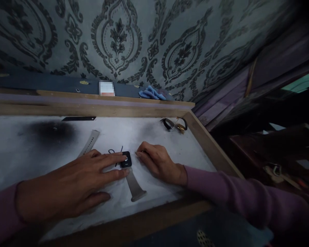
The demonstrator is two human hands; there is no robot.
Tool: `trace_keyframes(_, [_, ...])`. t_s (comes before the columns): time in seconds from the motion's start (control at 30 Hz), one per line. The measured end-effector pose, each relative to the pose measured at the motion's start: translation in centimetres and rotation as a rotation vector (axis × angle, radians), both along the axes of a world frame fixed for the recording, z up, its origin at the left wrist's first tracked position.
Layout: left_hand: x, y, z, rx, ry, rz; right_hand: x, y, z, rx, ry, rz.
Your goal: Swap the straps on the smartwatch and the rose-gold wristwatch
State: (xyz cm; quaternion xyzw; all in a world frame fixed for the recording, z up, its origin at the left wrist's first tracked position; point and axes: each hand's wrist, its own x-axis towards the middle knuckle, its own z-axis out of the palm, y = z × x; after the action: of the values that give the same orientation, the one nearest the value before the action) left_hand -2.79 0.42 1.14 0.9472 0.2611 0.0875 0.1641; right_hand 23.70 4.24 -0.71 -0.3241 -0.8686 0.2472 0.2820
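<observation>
My left hand [79, 181] lies palm down with its fingers spread, two fingertips touching a small dark watch case [126, 160]. A grey strap piece [136, 187] extends from below the case toward the front. Another grey strap with holes [90, 143] lies behind my left fingers, partly covered by them. A thin black cord [111, 151] rests by the case. Just right of the case, my right hand [161, 163] is curled with thumb and finger pinched together; whatever is between them is too small to make out.
The white surface has a raised wooden rim [203, 137]. At the back are a black flat strip [79, 118] and a watch with a black strap [179, 127]. A blue cloth [152, 93] sits on the ledge behind, before a patterned wall.
</observation>
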Motion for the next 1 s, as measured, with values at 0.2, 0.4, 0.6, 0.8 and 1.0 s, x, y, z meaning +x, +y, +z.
trace_keyframes(0.2, [0.4, 0.0, 0.9, -0.004, 0.033, -0.004, -0.1, 0.1, -0.1, -0.015, 0.036, 0.004])
trace_keyframes(0.4, [0.8, -0.1, 1.3, 0.050, 0.087, -0.033, 0.1, 0.2, 0.0, -0.182, 0.124, -0.064])
trace_keyframes(0.6, [1.0, -0.2, 1.3, 0.072, 0.107, -0.017, -0.5, -0.4, 0.0, -0.540, 0.339, -0.080])
trace_keyframes(0.8, [0.8, -0.4, 0.9, 0.072, 0.113, 0.008, -1.1, -0.8, -0.4, -0.691, 0.406, -0.044])
trace_keyframes(1.0, [0.8, -0.3, 0.9, 0.045, 0.075, -0.030, -1.0, -0.9, -0.3, -0.623, 0.365, 0.002])
